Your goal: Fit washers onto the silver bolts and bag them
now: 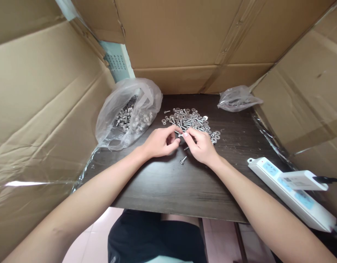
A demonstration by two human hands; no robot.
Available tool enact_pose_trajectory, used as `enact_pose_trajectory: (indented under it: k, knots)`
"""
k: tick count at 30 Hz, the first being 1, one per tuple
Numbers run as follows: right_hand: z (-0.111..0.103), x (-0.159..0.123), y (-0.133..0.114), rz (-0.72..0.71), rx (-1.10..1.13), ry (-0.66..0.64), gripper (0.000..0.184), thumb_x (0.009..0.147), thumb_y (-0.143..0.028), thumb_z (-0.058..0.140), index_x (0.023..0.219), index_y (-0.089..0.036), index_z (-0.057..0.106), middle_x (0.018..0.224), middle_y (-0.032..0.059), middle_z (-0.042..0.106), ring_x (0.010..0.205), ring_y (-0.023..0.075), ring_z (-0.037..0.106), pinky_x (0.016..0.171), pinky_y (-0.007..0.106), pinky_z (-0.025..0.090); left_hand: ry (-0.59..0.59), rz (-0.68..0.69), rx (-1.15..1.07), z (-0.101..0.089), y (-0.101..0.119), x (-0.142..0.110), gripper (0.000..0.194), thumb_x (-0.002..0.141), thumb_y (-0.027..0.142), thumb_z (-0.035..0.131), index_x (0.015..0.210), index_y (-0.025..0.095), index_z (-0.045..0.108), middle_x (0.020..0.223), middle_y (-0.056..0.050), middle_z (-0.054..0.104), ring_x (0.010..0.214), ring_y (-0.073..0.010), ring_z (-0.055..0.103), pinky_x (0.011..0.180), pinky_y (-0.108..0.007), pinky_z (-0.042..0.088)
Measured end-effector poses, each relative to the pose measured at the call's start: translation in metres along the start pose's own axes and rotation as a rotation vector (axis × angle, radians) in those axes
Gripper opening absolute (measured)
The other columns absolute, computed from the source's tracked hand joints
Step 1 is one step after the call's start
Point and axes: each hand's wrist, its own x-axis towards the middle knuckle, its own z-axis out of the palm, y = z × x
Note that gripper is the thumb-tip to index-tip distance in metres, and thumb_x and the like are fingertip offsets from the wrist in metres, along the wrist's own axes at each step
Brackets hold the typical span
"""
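My left hand (160,141) and my right hand (201,145) meet over the dark wooden table (171,182), fingers pinched together on a small metal bolt (180,134) held between them. Just beyond the fingertips lies a loose pile of silver bolts, nuts and washers (190,119). A single bolt (183,160) lies on the table below my hands. To the left stands an open clear plastic bag (127,113) with many more bolts inside.
A second, smaller plastic bag (236,98) lies at the back right. A white power strip (291,191) with a white adapter plugged in lies at the right edge. Cardboard walls (42,109) close in the table on the left, back and right.
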Motion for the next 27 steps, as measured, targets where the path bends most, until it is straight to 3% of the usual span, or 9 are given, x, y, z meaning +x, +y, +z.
enact_pose_trajectory:
  k: [6,13,27]
  knots:
    - [-0.0001,0.0001,-0.0006,-0.008,0.005,0.006,0.032,0.105,-0.031,0.049,0.075,-0.021,0.05,0.063,-0.0023,0.05,0.056,0.0135,0.044,0.058,0.029,0.034,-0.004,-0.011,0.021,-0.0002,-0.0011,0.0002,0.025,0.089,0.029,0.059,0.109,0.017,0.068,0.069,0.003,0.065,0.059,-0.0124,0.06,0.062,-0.023,0.046]
    - [-0.0003,0.0006,-0.0014,-0.009,0.013,0.012,0.03,0.105,-0.03,0.049,0.076,-0.021,0.05,0.064,-0.0019,0.051,0.057,0.0139,0.045,0.059,0.029,0.035,0.017,-0.013,0.053,0.002,-0.0013,0.0007,0.022,0.095,0.037,0.058,0.09,0.017,0.065,0.067,0.002,0.063,0.058,-0.0116,0.055,0.06,-0.023,0.042]
    - [-0.0015,0.0008,-0.003,0.042,0.0,-0.012,0.022,0.101,-0.032,0.051,0.082,-0.021,0.055,0.071,0.0009,0.059,0.063,0.0164,0.051,0.063,0.031,0.039,0.025,-0.001,0.017,0.0025,-0.0029,0.0005,0.02,0.096,0.035,0.059,0.101,0.017,0.066,0.067,0.003,0.063,0.058,-0.0114,0.057,0.061,-0.023,0.044]
